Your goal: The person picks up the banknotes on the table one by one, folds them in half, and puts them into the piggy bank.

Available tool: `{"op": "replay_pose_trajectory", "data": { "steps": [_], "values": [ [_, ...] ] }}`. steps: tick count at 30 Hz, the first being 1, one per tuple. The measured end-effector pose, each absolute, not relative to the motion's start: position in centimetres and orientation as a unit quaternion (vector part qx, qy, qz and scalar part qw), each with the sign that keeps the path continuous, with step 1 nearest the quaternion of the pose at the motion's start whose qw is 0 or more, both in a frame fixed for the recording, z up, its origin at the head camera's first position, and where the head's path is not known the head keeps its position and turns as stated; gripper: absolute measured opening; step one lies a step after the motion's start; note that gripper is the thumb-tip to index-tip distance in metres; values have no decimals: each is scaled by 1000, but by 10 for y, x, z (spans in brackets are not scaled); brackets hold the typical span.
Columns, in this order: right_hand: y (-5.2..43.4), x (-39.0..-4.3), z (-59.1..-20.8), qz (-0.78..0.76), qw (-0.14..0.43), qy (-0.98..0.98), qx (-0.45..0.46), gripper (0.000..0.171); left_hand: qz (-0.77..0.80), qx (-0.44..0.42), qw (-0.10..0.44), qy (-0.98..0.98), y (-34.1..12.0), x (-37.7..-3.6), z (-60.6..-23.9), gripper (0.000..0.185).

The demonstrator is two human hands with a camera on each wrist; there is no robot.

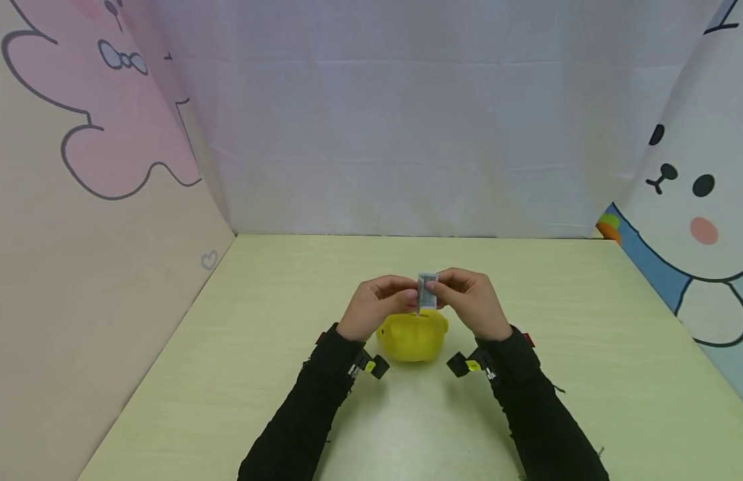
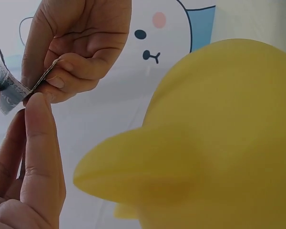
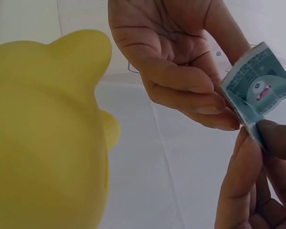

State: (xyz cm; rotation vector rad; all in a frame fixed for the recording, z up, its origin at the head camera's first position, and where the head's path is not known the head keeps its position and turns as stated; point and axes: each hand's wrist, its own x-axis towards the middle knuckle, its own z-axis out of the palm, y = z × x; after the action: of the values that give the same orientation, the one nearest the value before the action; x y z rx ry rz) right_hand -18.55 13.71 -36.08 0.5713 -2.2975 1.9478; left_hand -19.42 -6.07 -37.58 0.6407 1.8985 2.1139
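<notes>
A folded toy banknote [image 1: 427,302], blue-green with a cartoon one-eyed face, is held upright between both hands. My left hand [image 1: 380,304] pinches it at its left edge. From the other side, my right hand [image 1: 472,300] grips it between thumb and fingers; the right wrist view shows this banknote [image 3: 260,86] bent along a fold. Directly beneath the hands a yellow piggy bank [image 1: 412,339] stands on the table, with a dark slot in its top. The note's lower edge is close above that slot; whether they touch, I cannot tell. The piggy bank [image 2: 229,119] fills much of the left wrist view.
The pale yellow-green table [image 1: 275,374] extends around the piggy bank. Behind it hangs a white cloth [image 1: 395,133]. Cartoon-printed panels border both sides, a pink figure [image 1: 125,120] on the left and a white figure [image 1: 696,133] on the right.
</notes>
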Motion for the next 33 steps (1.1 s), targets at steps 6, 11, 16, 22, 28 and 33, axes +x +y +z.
{"op": "replay_pose_trajectory", "data": {
  "steps": [6, 11, 16, 22, 28, 33],
  "values": [
    [136, -185, -361, 636, 34, -749, 183, 21, 722, 224, 114, 644, -60, -194, -376, 27],
    [135, -184, -361, 631, 35, -753, 184, 20, 724, 225, 112, 643, -59, -194, -377, 27],
    [134, -184, -361, 630, 39, -753, 187, 19, 723, 225, 106, 645, -58, -194, -378, 28],
    [134, -184, -361, 627, 41, -756, 185, 18, 721, 224, 105, 648, -57, -193, -378, 28],
    [133, -182, -361, 627, 40, -755, 189, 18, 717, 210, 109, 656, -55, -193, -376, 27],
    [133, -183, -360, 626, 38, -754, 194, 19, 716, 209, 109, 657, -56, -188, -369, 25]
  ]
}}
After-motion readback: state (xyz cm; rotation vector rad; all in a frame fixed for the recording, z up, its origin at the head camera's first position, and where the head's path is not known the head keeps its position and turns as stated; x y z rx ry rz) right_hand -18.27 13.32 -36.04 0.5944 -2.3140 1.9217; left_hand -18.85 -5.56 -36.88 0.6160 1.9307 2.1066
